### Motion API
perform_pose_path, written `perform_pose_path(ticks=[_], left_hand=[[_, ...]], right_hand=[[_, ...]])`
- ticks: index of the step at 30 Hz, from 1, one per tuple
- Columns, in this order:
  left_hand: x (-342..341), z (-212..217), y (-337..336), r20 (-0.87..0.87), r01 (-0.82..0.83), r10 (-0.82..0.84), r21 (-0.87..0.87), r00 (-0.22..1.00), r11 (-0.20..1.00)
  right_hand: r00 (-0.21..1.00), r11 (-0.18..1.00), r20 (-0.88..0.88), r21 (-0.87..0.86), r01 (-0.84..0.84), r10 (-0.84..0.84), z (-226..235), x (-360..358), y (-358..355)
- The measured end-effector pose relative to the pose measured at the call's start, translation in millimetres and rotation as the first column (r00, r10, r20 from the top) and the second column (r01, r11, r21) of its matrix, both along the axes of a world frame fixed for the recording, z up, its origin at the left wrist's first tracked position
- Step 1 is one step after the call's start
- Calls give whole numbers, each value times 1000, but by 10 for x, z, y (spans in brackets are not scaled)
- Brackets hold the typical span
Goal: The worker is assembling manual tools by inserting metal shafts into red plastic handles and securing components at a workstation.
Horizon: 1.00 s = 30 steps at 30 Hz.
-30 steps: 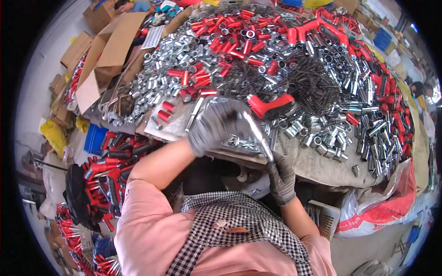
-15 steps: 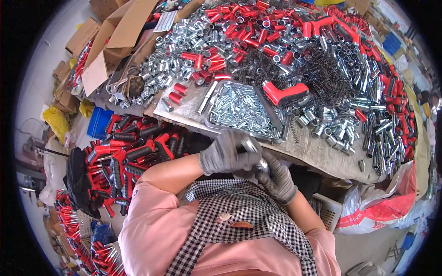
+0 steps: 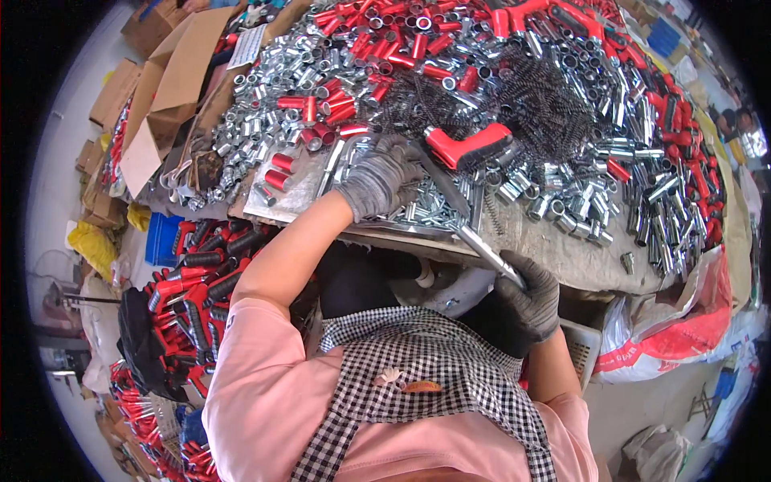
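Observation:
My left hand (image 3: 376, 183), in a grey glove, reaches over a metal tray (image 3: 438, 230) of small silvery pins (image 3: 418, 210). Its fingers are bent down among the pins; the fingertips and whatever they pinch are hidden. Closer to my body, at the bench edge, my gloved right hand (image 3: 532, 296) is closed round the lower end of a shiny metal tube (image 3: 487, 252). The tube slants up and left toward the tray's near corner. A dark flat bar (image 3: 443, 183) lies across the tray's right side. Just beyond it is a red and black pistol-shaped handle (image 3: 470, 147).
Silvery sleeves (image 3: 265, 104), red sleeves (image 3: 418, 44) and a tangle of dark springs (image 3: 546, 104) cover the far bench. Chrome tubes (image 3: 662, 229) lie at the right. Red and black handles (image 3: 189, 305) are heaped at left, below a cardboard box (image 3: 181, 68). A red-white sack (image 3: 666, 329) stands at right.
My hands were together in front of me over metal pieces. The left has moved up to the tray of pins; the right has moved right and down with the tube. The whole view has shifted slightly.

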<state>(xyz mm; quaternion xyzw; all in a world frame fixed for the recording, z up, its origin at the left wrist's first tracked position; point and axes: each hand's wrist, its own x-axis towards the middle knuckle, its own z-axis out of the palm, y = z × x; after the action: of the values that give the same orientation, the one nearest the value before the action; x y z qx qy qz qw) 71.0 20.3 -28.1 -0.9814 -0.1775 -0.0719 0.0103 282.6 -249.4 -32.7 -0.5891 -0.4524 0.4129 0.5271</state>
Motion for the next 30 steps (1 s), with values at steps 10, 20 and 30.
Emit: perform_pose_path(ticks=[10, 20, 30], left_hand=[[-337, 459, -668, 344, 151, 40, -510, 938, 847], [-266, 232, -1264, 412, 384, -201, -431, 889, 817], [-559, 396, -1172, 421, 318, -88, -516, 903, 795]], right_hand=[[930, 979, 367, 197, -42, -34, 42, -39, 184], [906, 886, 352, 306, -348, 235, -179, -341, 254], [923, 939, 240, 94, -332, 302, -170, -483, 113]])
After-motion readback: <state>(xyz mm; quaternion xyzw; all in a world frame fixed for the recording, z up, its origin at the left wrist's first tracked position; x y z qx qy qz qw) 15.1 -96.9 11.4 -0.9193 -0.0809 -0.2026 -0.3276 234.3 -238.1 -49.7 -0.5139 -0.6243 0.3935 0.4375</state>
